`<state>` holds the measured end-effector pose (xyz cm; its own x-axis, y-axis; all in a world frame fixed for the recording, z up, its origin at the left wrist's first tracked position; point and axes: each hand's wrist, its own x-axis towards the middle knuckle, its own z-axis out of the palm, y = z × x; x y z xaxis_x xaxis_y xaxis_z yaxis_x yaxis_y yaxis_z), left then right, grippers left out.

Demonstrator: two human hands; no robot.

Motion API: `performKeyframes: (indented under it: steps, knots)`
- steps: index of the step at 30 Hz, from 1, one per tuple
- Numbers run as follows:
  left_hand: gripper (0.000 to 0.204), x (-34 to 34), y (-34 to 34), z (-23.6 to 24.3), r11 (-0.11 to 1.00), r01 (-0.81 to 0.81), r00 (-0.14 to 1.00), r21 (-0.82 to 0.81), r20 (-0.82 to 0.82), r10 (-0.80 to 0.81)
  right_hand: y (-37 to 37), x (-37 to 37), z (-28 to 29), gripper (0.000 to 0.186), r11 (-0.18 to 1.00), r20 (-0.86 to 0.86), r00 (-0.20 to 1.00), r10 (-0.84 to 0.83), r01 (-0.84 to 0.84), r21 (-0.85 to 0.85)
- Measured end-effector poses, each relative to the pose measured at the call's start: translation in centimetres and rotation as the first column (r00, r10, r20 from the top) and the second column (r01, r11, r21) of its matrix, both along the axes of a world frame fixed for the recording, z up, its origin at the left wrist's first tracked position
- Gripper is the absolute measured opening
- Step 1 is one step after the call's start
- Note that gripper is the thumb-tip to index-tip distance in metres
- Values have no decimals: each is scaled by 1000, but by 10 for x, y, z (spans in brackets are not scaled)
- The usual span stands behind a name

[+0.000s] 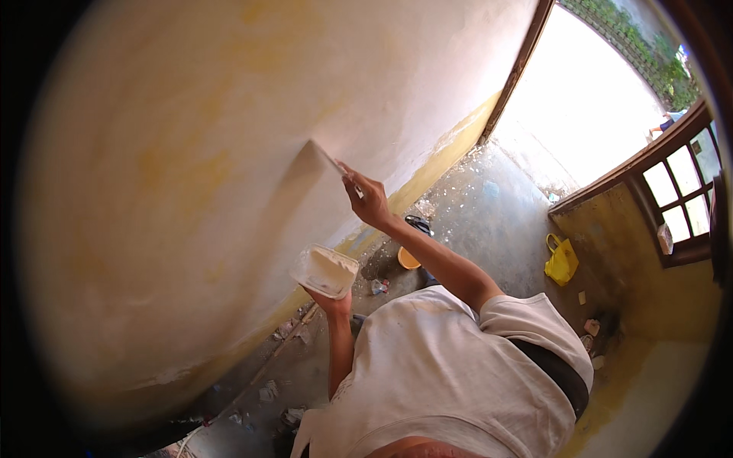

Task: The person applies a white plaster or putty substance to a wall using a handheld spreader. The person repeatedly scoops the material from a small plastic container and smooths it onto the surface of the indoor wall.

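Note:
My right hand (368,202) is closed round the handle of a putty knife (327,159). The blade's edge meets the pale, patchy wall (206,99), and a shadow runs down from it. Lower down, my left hand (333,304) grips a white plastic tub (303,261) from beneath, close to the wall. Off-white paste coats the inside of the tub, whose mouth is tilted toward me. White smears cover much of the wall, with yellow showing through in places and along its lower part.
A yellow-orange bucket (408,258) and a dark object (418,224) stand on the floor near the wall's foot. Rubbish and white specks litter the concrete floor (489,206). A yellow bag (561,261) lies at the right, below a barred window (683,191). A bright doorway opens at the upper right.

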<state>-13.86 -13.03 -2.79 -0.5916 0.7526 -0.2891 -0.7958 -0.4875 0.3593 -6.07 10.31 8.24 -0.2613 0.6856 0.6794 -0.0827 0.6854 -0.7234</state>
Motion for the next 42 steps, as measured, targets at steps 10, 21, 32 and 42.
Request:
performKeyframes:
  steps: [10, 21, 32, 42]
  knots:
    - [79, 6, 16, 31, 968, 40, 963, -246, -250, -103, -81, 88, 1, 31, 871, 300, 917, 263, -92, -483]
    - [87, 15, 16, 49, 962, 204, 947, -182, -214, -242, -97, 69, -2, 21, 928, 398, 849, 347, -250, -276]
    - [91, 20, 36, 49, 956, 224, 942, -189, -210, -262, -88, 68, -11, 21, 913, 451, 811, 373, -236, -333]
    - [85, 45, 81, 48, 897, 438, 895, 65, -131, -427, -37, 127, -35, 24, 427, -221, 858, 463, -434, -793]
